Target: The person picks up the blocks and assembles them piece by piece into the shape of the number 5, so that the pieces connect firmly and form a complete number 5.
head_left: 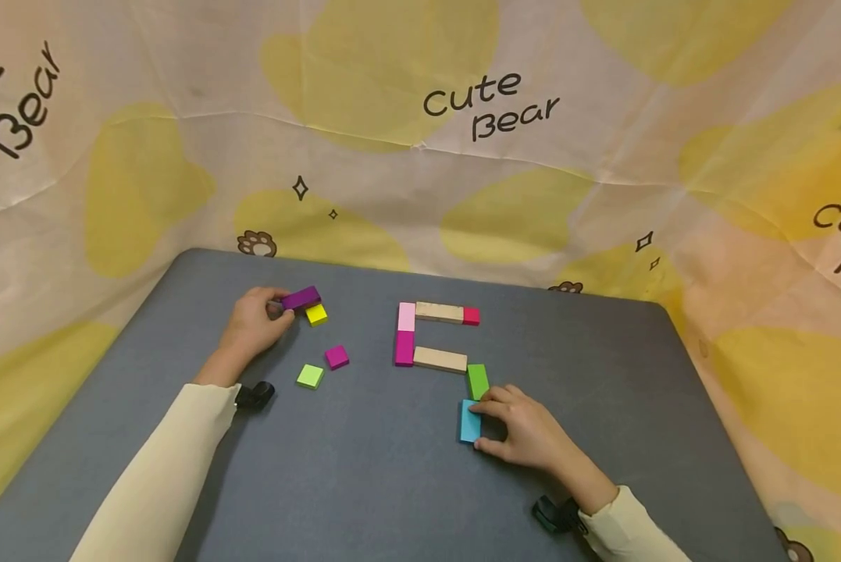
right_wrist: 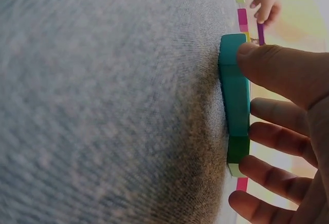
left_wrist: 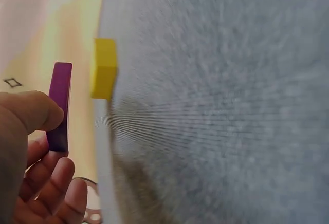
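In the head view my left hand (head_left: 254, 324) pinches a purple block (head_left: 301, 298) between thumb and fingers. The left wrist view shows the purple block (left_wrist: 60, 106) lifted off the table, apart from a yellow block (left_wrist: 104, 68). My right hand (head_left: 529, 429) holds a light blue block (head_left: 470, 421) flat on the table, thumb at its near end and a fingertip at its far end. A green block (head_left: 478, 382) lies just beyond the blue one. In the right wrist view the thumb presses on the blue block (right_wrist: 234, 85).
A pink block (head_left: 406, 317), a magenta block (head_left: 404, 349), two plain wooden blocks (head_left: 440, 360) and a small red block (head_left: 471, 316) form a bracket shape on the grey table (head_left: 364, 476). A magenta cube (head_left: 336, 357) and a lime cube (head_left: 310, 376) lie to the left. Patterned cloth (head_left: 364, 78) surrounds the table's back.
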Demonstrator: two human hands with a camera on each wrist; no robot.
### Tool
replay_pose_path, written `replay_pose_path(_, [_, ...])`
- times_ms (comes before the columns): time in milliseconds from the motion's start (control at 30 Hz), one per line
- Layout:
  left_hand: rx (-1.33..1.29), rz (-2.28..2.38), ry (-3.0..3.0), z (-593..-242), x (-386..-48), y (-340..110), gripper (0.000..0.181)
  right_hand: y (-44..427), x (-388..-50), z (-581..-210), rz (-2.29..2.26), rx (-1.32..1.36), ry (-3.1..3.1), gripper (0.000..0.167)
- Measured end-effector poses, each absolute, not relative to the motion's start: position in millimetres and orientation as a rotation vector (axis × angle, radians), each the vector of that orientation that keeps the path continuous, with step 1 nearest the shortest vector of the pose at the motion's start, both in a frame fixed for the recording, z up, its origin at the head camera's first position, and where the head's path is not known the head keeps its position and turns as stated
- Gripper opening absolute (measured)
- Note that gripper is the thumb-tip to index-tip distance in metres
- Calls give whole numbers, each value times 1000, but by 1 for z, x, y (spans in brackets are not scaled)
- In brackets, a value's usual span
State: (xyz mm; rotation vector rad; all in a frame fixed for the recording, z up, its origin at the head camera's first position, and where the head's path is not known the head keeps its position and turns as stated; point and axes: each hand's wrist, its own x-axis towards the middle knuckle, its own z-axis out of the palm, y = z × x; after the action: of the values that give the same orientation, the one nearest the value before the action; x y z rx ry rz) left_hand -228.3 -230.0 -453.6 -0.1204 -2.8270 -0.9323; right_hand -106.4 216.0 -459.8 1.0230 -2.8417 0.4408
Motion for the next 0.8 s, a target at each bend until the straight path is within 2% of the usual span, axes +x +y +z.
replay_pose_path(400, [-146, -916, -2779, -442, -192, -212, 33, 216, -107, -458, 457, 1014, -2868, 42])
replay_pose_path(800, [-534, -978, -2770, -444, -155, -156, 30, 214, -108, -458, 479, 1022, -2887, 42])
